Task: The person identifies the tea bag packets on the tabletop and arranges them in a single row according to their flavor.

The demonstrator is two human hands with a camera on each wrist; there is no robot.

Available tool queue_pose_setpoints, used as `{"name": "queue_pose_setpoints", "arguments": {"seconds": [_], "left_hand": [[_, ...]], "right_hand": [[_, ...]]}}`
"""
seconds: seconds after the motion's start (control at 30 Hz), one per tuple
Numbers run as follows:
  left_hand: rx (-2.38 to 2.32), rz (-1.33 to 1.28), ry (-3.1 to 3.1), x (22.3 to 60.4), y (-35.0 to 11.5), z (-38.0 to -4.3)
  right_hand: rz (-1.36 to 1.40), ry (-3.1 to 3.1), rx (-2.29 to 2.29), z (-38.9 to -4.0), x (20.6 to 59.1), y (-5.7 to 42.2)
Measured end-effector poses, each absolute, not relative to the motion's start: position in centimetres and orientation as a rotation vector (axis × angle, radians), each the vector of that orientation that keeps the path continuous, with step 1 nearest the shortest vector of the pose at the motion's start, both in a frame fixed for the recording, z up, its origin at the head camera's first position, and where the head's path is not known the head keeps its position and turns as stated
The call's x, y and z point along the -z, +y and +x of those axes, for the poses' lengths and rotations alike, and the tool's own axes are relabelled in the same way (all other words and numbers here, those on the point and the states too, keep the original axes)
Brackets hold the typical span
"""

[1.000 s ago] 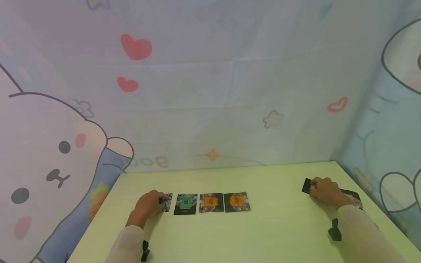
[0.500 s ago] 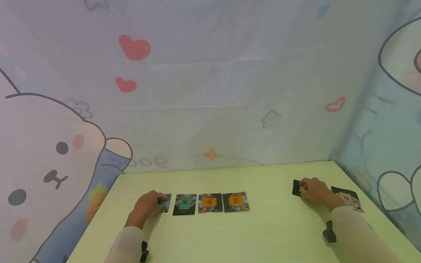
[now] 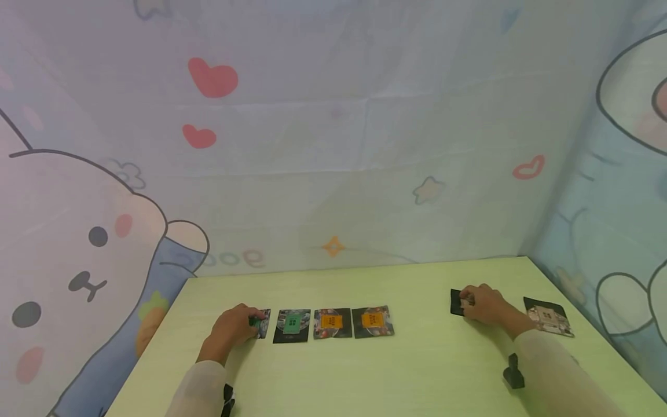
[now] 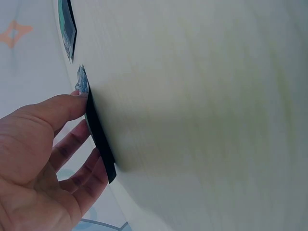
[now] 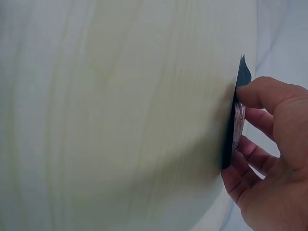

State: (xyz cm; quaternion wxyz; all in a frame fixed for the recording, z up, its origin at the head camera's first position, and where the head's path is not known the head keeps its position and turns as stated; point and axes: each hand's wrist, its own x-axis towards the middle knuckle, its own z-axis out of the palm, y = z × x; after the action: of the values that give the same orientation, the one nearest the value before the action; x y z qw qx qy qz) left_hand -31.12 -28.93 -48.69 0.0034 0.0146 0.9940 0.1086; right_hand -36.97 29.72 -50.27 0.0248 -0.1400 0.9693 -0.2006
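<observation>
My left hand (image 3: pixel 234 325) rests at the left end of a row of flat packets, its fingers and thumb gripping a green-labelled packet (image 3: pixel 264 324) by its edges. In the left wrist view the thumb presses near one end of that packet (image 4: pixel 99 137), which lies close along the table. On the right side of the table, my right hand (image 3: pixel 484 304) holds a black packet (image 3: pixel 455 302) with a pale brownish print. The right wrist view has this packet (image 5: pixel 232 130) between thumb and fingers, close over the tabletop. The hands cover parts of both packets.
Another green-labelled packet (image 3: pixel 292 325) and two orange-labelled ones, a left packet (image 3: pixel 332 322) and a right packet (image 3: pixel 373 322), continue the row. A brown-labelled packet (image 3: pixel 549 316) lies at the table's right edge. A printed cloth backdrop (image 3: pixel 323 145) stands behind the pale table (image 3: pixel 365 382).
My right hand has moved left with the black packet, away from the brown-labelled packet at the right edge, which now shows fully. My left hand has stayed in place.
</observation>
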Motion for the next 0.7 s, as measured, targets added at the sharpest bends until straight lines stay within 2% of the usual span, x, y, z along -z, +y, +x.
{"name": "queue_pose_setpoints", "arguments": {"seconds": [0.7], "left_hand": [[-0.354, 0.053, 3.118, 48.5, -29.0, -31.0]], "right_hand": [[-0.491, 2.947, 0.698, -36.7, 50.8, 25.6]]}}
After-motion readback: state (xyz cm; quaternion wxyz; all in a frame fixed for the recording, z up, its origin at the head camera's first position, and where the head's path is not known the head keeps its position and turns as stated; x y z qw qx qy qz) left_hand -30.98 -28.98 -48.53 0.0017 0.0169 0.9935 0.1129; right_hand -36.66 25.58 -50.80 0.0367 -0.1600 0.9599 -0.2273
